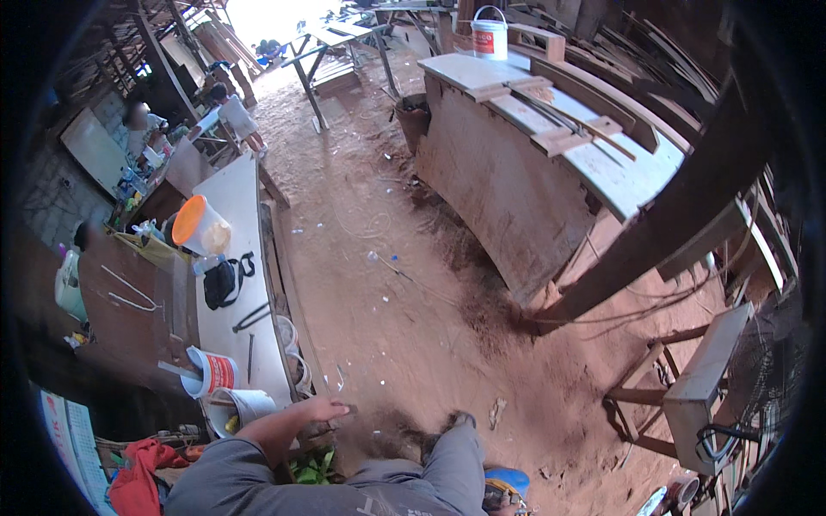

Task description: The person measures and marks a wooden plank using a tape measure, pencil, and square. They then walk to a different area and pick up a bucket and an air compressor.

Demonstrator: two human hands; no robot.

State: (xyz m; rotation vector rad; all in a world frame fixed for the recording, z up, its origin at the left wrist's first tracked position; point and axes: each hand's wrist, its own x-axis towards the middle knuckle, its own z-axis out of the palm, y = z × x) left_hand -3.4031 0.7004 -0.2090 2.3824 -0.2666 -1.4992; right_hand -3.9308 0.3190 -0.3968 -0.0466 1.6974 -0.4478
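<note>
My left hand (325, 409) reaches out over the dirt floor beside the near end of the long white-topped bench (232, 297). Its fingers are closed; something small and dark may be at their tips, too small to name. At the bottom edge my right hand (506, 506) shows only in part, curled against a yellow and dark thing I cannot make out. Close to it is a blue object (509, 478), partly cut off. Near my left forearm stand a white bucket with a red label (212, 375) and a whitish pail (245, 408).
On the left bench are a black bag (221, 285) and an orange-rimmed bucket (200, 225). Right, a workbench (516, 82) carries wooden pieces and a white bucket (490, 40). A slanting post (619, 249) and a wooden stand (701, 387) flank the floor. Other people (234, 118) are at far left.
</note>
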